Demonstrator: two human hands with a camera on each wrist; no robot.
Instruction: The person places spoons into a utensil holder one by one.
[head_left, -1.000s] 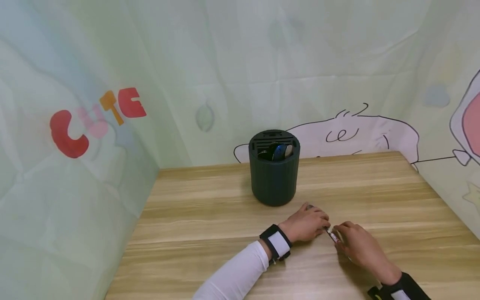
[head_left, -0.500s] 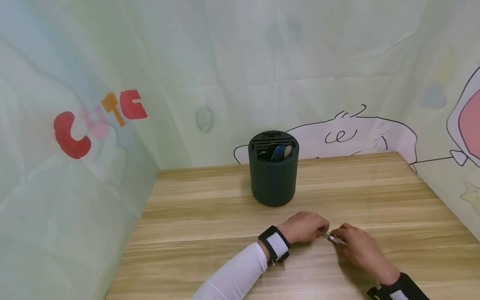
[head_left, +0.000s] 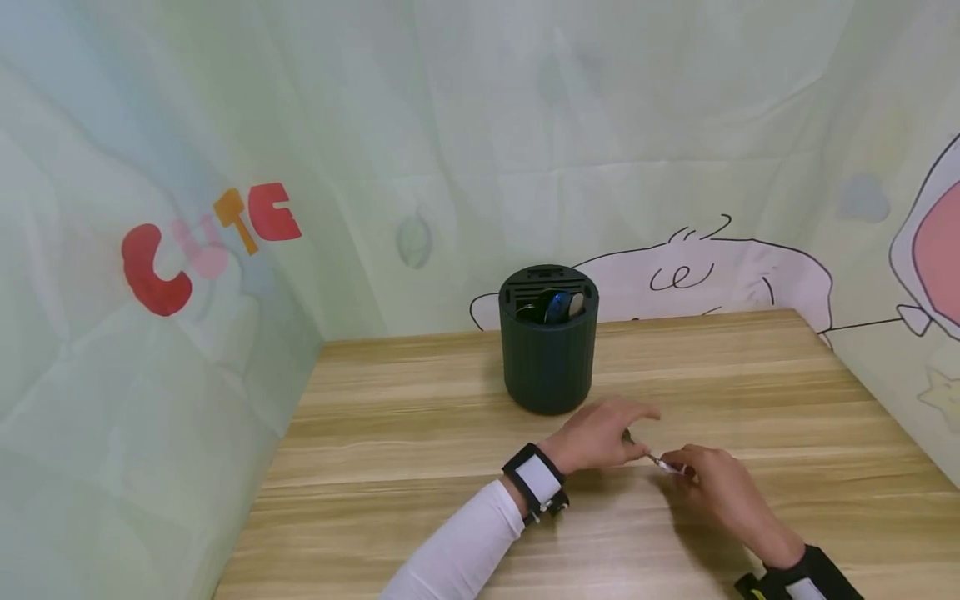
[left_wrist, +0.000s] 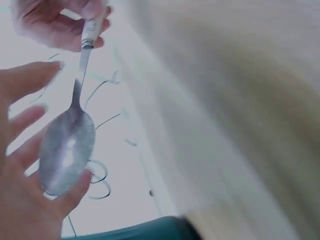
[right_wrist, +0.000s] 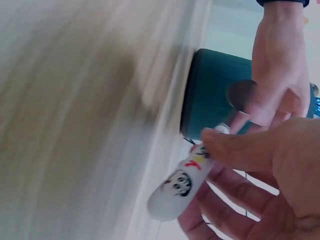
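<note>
A metal spoon with a white printed handle (head_left: 669,467) is between my hands above the table. My right hand (head_left: 716,492) pinches the handle between thumb and fingers; a panda face shows on the handle (right_wrist: 180,187) in the right wrist view. My left hand (head_left: 600,433) is at the other end, its fingers extended and spread around the spoon's bowl (left_wrist: 67,150). In the left wrist view the fingers lie beside and behind the bowl, with one fingertip (left_wrist: 80,190) at its lower edge. Whether that tip touches the metal I cannot tell.
Behind my left hand stands a dark ribbed cylindrical holder (head_left: 547,367) with slots in its top and several utensils, one of them blue, in its front opening. The wooden table (head_left: 390,433) meets a printed cloth backdrop (head_left: 480,167) at the back and sides.
My left hand, close at the spoon's neck half a second ago, has spread its fingers and shifted slightly left. The bowl end now shows. The right hand keeps the handle nearly in place.
</note>
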